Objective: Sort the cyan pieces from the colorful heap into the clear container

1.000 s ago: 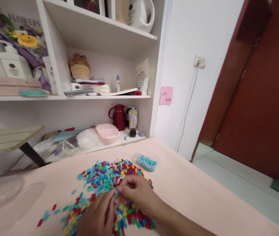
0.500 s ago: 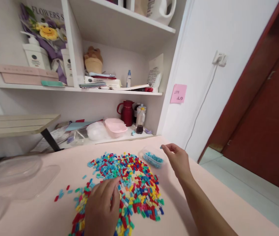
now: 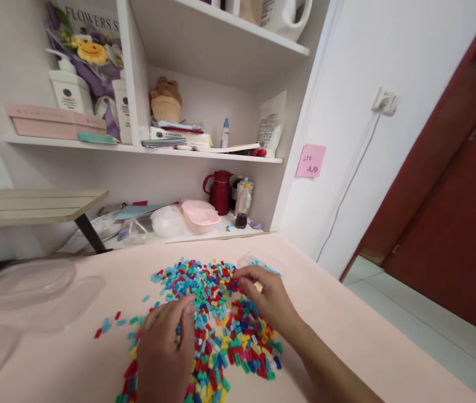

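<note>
A spread heap of small plastic building bricks point(image 3: 204, 285) in many colours lies on the table. My left hand point(image 3: 164, 341) rests over the heap's left side, fingers curled and thumb tip close against the forefinger; whatever is between them is hidden. Over the heap's right side reaches my right hand point(image 3: 269, 294), thumb and forefinger slightly apart, with no brick visible in them. Behind that hand, partly covered by it, stands a clear plastic container point(image 3: 244, 261) with light blue bricks point(image 3: 259, 263) in it.
Clear plastic lids or trays point(image 3: 70, 305) lie at the table's left. A few loose bricks point(image 3: 106, 324) are beside the heap. Behind the pink tabletop point(image 3: 339, 324), a shelf holds a pink box point(image 3: 200, 215), a red jug point(image 3: 220, 193) and a bottle point(image 3: 243, 207).
My right hand has moved left and down from beside the container to the heap; the light blue brick it pinched no longer shows. The left hand stays nearly in place. The view has shifted slightly.
</note>
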Motion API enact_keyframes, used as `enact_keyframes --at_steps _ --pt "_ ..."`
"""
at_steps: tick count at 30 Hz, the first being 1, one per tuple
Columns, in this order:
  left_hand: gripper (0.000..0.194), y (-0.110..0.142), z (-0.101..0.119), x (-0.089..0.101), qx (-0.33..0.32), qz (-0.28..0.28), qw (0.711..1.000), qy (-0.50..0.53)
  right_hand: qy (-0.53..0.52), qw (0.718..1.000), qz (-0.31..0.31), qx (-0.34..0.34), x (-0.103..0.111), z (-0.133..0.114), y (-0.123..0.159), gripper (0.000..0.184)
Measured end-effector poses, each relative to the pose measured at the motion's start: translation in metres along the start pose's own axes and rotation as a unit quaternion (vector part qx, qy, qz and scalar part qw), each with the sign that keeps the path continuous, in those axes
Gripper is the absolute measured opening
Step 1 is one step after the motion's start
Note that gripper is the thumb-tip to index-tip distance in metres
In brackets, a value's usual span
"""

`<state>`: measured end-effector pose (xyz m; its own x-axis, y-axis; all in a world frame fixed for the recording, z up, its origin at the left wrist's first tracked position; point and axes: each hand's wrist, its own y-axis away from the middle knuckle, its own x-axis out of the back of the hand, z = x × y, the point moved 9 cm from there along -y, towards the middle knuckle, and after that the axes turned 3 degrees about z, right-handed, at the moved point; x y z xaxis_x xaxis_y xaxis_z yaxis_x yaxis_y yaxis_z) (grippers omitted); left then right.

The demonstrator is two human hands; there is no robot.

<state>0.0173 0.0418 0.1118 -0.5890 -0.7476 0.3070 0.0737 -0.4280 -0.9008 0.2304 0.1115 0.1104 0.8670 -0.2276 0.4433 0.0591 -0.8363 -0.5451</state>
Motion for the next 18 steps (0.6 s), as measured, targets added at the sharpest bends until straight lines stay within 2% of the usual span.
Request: enact_keyframes --at_steps 2,4,11,14,18 --pt "0.021 0.000 -0.005 -0.002 0.010 -0.004 1.000 -0.007 0.026 0.997 -0.057 0.049 -0.021 -0.015 0.007 0.022" --pt "0.022 0.002 -0.014 -0.006 0.042 -0.011 0.999 -0.011 0.046 0.993 -0.089 0.064 -0.035 -0.020 0.013 0.022" --pt "0.028 0.019 -0.048 -0.024 0.206 -0.068 0.976 0.030 0.121 0.981 -0.152 0.014 -0.055 0.002 0.022 0.023" --pt "0.029 0.024 -0.049 -0.028 0.220 -0.075 0.972 0.034 0.128 0.974 -0.185 0.021 -0.063 0.006 0.026 0.030" --pt "0.028 0.027 -0.044 -0.031 0.199 -0.073 0.976 0.048 0.143 0.970 -0.198 0.014 -0.067 0.012 0.027 0.024"
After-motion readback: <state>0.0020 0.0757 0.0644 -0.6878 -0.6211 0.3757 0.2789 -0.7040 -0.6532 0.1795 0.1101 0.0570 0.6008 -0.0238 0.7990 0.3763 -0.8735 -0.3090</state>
